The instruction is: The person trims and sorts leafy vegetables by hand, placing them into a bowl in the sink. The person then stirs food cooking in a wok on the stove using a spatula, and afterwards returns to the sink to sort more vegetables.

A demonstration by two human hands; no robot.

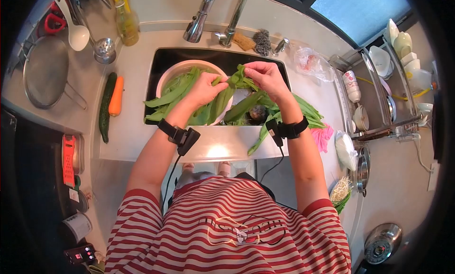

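Observation:
Over the sink, my left hand is closed around long green leafy vegetables. My right hand pinches the end of a green leaf just to its left. Below my left hand, a pink basin in the sink holds more leaves and what looks like water. Another bunch of leafy greens hangs over the sink's right edge, under my right wrist. A dark, roundish thing among the leaves in the sink is partly hidden.
The faucet rises behind the sink. A cucumber and a carrot lie on the left counter. To the right are a clear plastic bag, a pink cloth and a dish rack. A strainer hangs at left.

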